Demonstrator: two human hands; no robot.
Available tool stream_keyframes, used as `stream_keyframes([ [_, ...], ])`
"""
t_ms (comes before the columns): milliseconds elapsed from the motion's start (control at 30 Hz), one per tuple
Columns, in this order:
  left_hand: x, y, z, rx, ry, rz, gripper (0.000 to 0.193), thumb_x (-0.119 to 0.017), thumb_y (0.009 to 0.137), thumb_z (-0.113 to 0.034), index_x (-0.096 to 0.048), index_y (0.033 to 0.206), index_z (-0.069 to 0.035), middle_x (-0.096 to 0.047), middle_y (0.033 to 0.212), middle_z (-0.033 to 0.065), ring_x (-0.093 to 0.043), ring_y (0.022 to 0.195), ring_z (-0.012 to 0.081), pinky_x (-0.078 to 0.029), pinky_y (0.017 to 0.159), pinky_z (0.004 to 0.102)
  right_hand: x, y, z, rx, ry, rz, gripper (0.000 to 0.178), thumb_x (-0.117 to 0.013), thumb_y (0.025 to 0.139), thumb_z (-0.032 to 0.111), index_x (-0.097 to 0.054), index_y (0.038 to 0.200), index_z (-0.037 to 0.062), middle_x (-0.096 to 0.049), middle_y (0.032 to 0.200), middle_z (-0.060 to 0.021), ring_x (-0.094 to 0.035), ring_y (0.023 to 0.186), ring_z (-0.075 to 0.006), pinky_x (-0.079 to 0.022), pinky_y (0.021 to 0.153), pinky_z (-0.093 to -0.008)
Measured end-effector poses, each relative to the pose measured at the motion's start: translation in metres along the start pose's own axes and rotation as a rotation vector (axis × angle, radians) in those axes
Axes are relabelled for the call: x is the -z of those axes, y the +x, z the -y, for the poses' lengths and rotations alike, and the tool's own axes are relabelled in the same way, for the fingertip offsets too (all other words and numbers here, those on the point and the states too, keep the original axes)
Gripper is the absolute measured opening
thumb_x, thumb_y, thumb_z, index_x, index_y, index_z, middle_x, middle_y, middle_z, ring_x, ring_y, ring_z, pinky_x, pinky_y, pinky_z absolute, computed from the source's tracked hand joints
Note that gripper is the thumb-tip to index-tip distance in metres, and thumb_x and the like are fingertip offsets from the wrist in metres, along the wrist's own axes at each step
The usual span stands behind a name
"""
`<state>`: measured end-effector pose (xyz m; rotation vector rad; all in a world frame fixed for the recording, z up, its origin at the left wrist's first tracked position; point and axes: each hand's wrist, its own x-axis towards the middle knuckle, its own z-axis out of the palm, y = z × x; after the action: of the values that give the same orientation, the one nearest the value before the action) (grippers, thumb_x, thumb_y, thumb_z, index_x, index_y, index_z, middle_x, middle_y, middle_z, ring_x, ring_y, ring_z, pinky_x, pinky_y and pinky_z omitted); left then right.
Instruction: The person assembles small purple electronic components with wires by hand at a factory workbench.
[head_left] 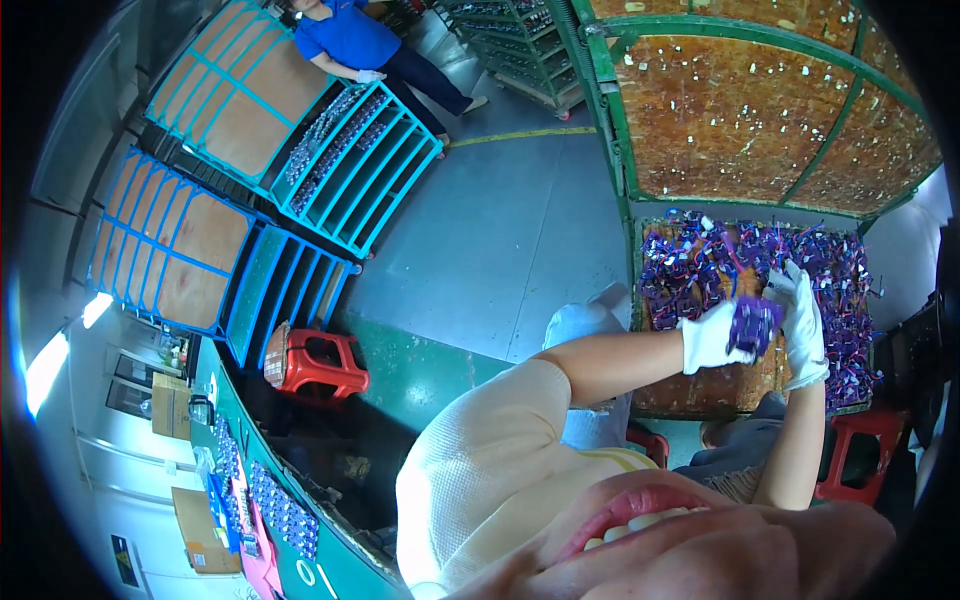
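Observation:
My left hand [708, 340], in a white glove, is closed around a purple wired part [756, 326]. Blur and small size hide what kind of part it is. Just right of it is my right hand [803, 330], also gloved in white, its bent fingers drawn together near the part's upper end. What those fingers pinch, if anything, I cannot make out. Under and beyond both hands, a heap of similar purple parts [840, 270] with coloured wires and white connectors covers much of a brown wooden board [685, 392].
A green-framed wooden panel [720, 120] rises behind the heap. Red stools [318, 365] stand at left and beside me at right. Blue racks [350, 180] hold parts at far left, with a person in a blue shirt [350, 40] beside them. A green bench [345, 570] curves along the lower left.

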<state>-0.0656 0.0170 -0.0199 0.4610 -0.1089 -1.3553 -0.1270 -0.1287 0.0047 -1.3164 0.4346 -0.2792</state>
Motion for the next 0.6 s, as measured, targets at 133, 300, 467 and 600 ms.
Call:
stream_keyframes([
  [133, -0.002, 0.020, -0.005, -0.025, -0.105, -0.061, 0.022, -0.044, 0.088, -0.026, -0.058, 0.097, -0.012, -0.063, 0.073, 0.0001, -0.061, 0.061, 0.0121, -0.050, 0.051, 0.0265, 0.001, -0.017, -0.005, 0.135, -0.318, -0.068, 0.048, -0.049, 0.089, 0.041, -0.052, 0.118, 0.0028, -0.055, 0.112, -0.0074, -0.051, 0.100, -0.0159, -0.041, 0.084, -0.0299],
  [300, 0.009, 0.020, -0.003, -0.124, -0.085, -0.068, 0.025, -0.048, 0.087, -0.034, -0.058, 0.101, -0.017, -0.062, 0.091, 0.0048, -0.060, 0.080, 0.0193, -0.050, 0.072, 0.0350, -0.019, -0.007, -0.025, 0.404, -0.751, -0.123, 0.040, -0.058, 0.084, 0.031, -0.058, 0.099, -0.0061, -0.058, 0.099, -0.0235, -0.055, 0.095, -0.0342, -0.041, 0.087, -0.0359],
  [467, 0.046, 0.041, 0.001, -0.071, -0.030, -0.321, 0.035, -0.048, 0.085, -0.049, -0.055, 0.089, -0.015, -0.058, 0.083, 0.0036, -0.058, 0.079, 0.0196, -0.045, 0.080, 0.0414, -0.017, -0.011, -0.004, 0.394, -0.945, -0.351, 0.044, -0.058, 0.083, 0.036, -0.057, 0.097, -0.0058, -0.058, 0.097, -0.0235, -0.056, 0.091, -0.0355, -0.043, 0.082, -0.0388],
  [600, -0.004, 0.016, -0.007, -0.400, 0.404, -0.687, 0.042, -0.056, 0.081, -0.049, -0.047, 0.090, -0.010, -0.049, 0.078, -0.0002, -0.051, 0.070, 0.0110, -0.046, 0.062, 0.0299, -0.005, -0.008, -0.004, 0.319, -1.001, -0.531, 0.049, -0.059, 0.081, 0.039, -0.056, 0.100, -0.0062, -0.058, 0.098, -0.0247, -0.055, 0.093, -0.0365, -0.043, 0.082, -0.0389],
])
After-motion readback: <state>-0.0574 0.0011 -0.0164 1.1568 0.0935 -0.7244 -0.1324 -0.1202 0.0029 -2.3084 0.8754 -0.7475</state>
